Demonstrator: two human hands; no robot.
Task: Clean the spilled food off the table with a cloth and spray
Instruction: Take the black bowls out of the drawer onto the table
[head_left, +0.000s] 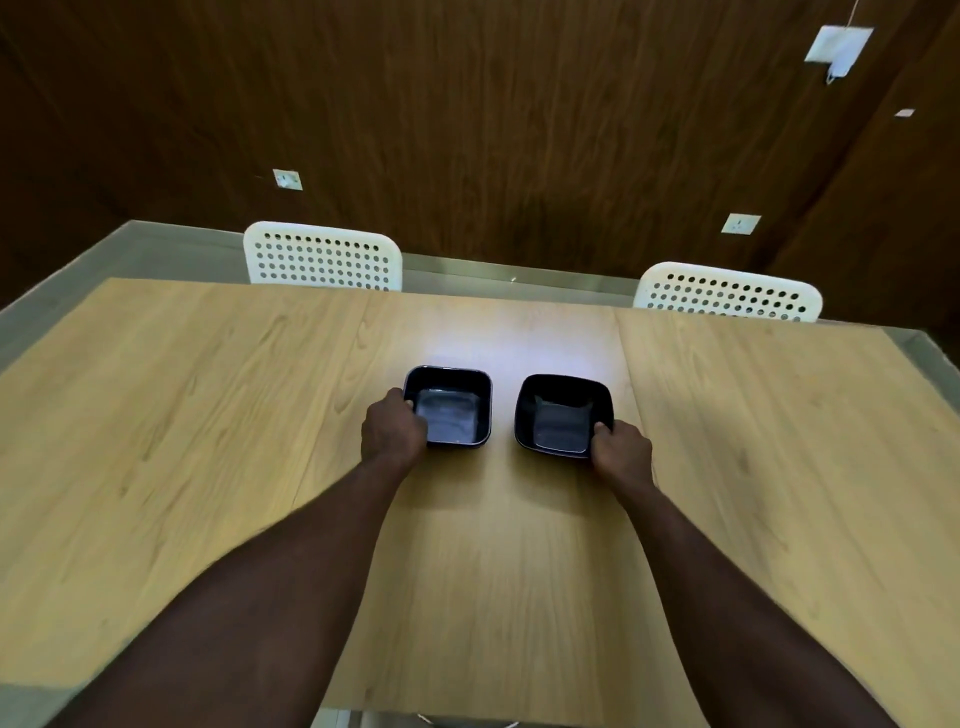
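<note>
Worktop (208, 415) carries 2 black bowls at its centre, with no spill, cloth or spray in view; left hand (393, 428) fingers pinch the left bowl (457, 410) rim, right hand (623, 449) fingers pinch the right bowl (563, 415) rim, so lift both level and clear them aside.

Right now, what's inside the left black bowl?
Left black bowl looks empty, just a pale sheen on its bottom. Left hand covers its near-left corner; unseen there.

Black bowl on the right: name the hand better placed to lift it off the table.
Right. The right hand grips the right bowl at its near right corner; the left hand is occupied holding the left bowl.
</note>
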